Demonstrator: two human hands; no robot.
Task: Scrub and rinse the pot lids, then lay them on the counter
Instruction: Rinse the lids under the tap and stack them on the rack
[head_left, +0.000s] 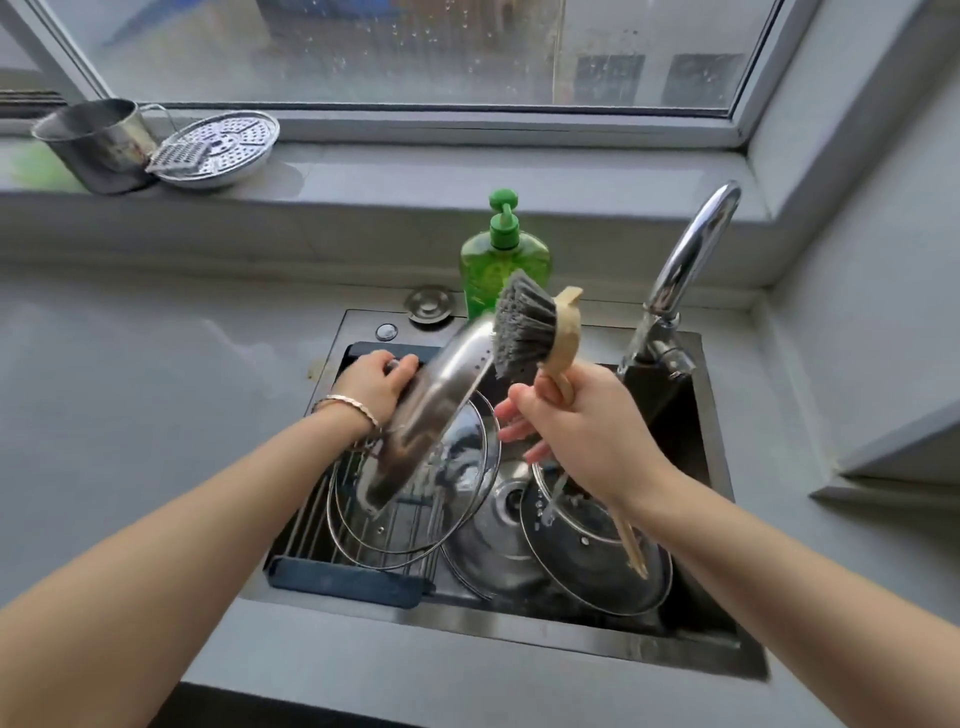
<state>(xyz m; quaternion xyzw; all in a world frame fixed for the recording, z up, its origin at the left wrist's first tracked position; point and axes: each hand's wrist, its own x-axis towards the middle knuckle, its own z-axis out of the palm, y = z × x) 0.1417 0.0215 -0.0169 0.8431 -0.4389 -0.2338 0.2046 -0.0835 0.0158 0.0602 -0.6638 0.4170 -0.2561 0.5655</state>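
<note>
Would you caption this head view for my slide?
Left hand tilts steel lid over sink; right hand grips dish brush.

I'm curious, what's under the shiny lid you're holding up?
A glass lid lies on the rack below the steel lid, which hides part of it and of the rack.

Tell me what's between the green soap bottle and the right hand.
The grey head of the brush, which the right hand holds against the steel lid; head view.

Sink (519, 630) holds a rack (348, 579), glass lids (589, 553), perhaps a steel lid (488, 548).
</note>
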